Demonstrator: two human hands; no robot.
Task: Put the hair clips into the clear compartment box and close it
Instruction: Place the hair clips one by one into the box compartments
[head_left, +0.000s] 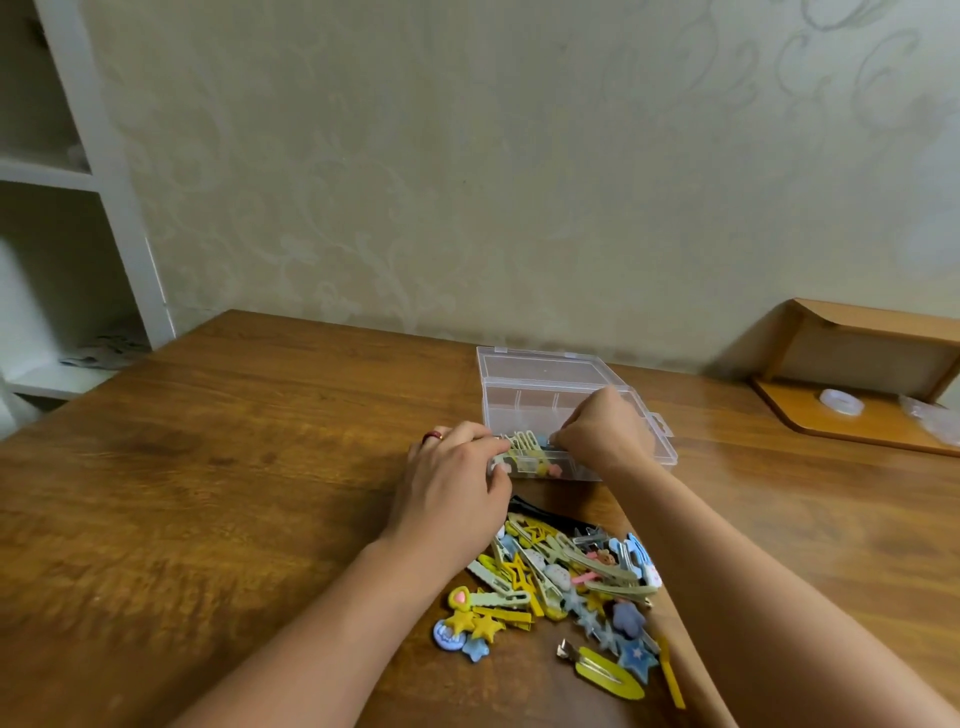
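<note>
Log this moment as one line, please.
left hand and right hand: arranging clips in near compartment | clear box: lid open | clip pile: still on table

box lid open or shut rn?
Open: the clear box has its lid folded back flat toward the wall, dividers exposed.

Dim, warm, even indoor light; soft shadows under forearms; faint sheen on table (260, 467); wide-angle bending at edges; slightly soft throughout.
</note>
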